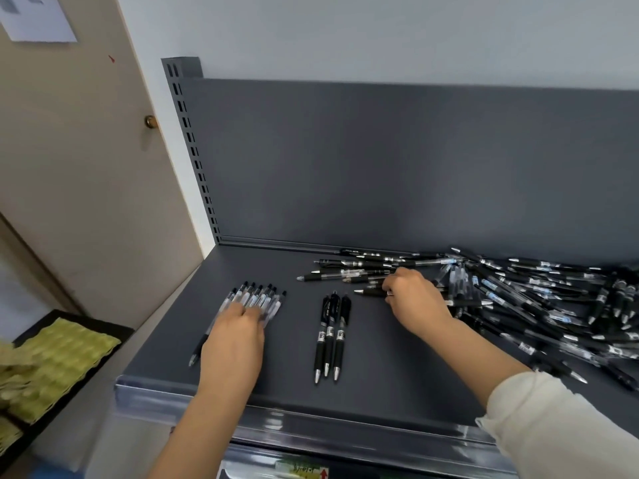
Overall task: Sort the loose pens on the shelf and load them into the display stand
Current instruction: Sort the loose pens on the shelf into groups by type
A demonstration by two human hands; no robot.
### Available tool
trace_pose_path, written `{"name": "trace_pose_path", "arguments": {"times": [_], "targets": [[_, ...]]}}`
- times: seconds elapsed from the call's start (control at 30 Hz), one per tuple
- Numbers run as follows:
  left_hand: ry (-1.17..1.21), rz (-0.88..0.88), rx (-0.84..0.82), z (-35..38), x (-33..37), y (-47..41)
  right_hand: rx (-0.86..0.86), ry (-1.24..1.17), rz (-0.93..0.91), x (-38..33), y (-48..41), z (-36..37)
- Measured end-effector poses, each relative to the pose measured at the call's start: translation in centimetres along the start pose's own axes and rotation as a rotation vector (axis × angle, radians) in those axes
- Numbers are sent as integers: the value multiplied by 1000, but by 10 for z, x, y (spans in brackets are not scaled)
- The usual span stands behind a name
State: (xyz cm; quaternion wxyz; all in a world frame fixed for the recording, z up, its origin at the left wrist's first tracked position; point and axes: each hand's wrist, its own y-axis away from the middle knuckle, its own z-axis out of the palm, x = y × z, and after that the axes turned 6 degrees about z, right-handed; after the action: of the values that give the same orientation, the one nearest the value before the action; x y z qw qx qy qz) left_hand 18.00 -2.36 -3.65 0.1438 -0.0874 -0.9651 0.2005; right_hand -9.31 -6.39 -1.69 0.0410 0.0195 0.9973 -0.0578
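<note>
Left hand (235,344): fingers (250,314) nearly straight and close together, pressing flat on a row of clear pens (257,297), about eight, laid side by side on the shelf (380,368). Right hand (415,302): fingers (392,283) curled, pinching one black pen (366,292) at the left edge of the pile (539,305), whose pens are too many and too tangled to count. Between the two sets of fingers lie three black pens (330,337), parallel, tips toward the shelf's front edge.
</note>
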Motion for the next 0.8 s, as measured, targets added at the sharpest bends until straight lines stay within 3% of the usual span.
{"name": "trace_pose_path", "arguments": {"times": [0.3, 0.47, 0.6, 0.8], "targets": [[-65, 105, -77, -2, 5, 9, -26, 39, -39, -4, -5, 0], [-73, 96, -115, 1, 3, 9, 133, -151, -124, -8, -1, -19], [-54, 119, -58, 0, 7, 9, 268, -206, -335, -12, 15, -32], [104, 141, -14, 4, 22, 10, 108, -99, -536, -17, 69, 5]]}}
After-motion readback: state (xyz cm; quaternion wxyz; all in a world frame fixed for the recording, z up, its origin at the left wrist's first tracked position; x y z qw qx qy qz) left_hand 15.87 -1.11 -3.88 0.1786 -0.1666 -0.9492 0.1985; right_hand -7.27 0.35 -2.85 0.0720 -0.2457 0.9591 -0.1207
